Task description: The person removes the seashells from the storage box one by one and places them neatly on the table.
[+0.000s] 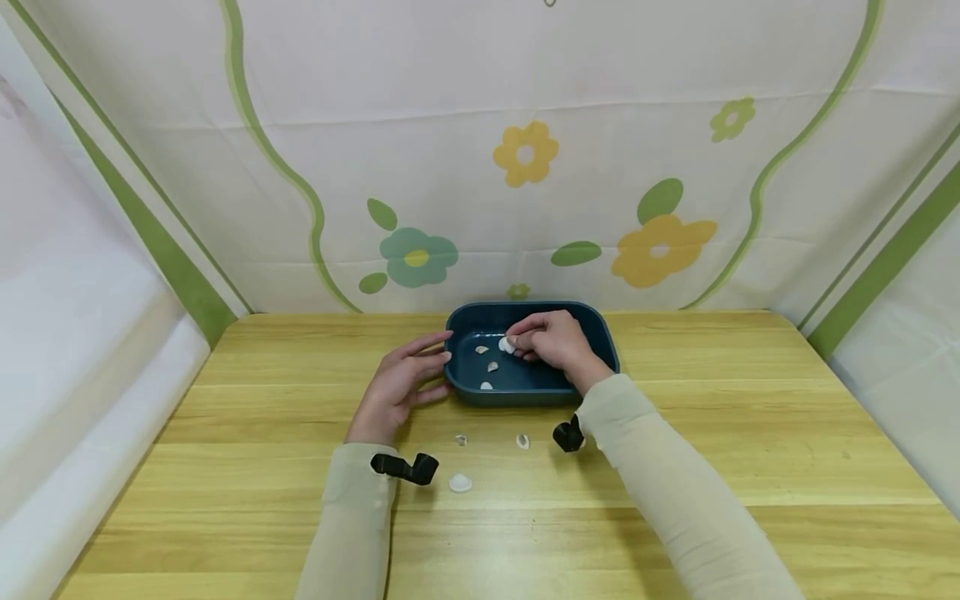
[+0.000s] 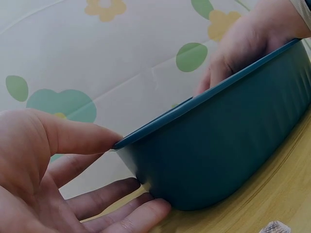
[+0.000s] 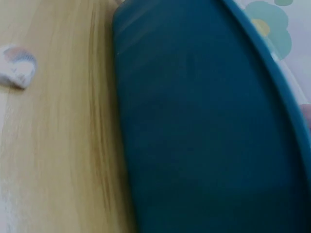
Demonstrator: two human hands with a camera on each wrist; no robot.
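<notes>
A dark blue rectangular basin stands on the table near the fabric backdrop. My right hand reaches into it and pinches a white seashell between thumb and fingertips. Inside the basin lie a brownish shell, a greyish one and a small white shell. At the basin's left end is my left hand. The left wrist view shows its thumb touching the rim and the extended fingers resting against the outer wall. The right wrist view holds mostly basin wall; the right hand is hidden there.
In front of the basin, on the wooden table, lie a small shell, an oval shell and a larger white shell. A flower-printed fabric backdrop rises behind the table. Black camera mounts sit on both wrists.
</notes>
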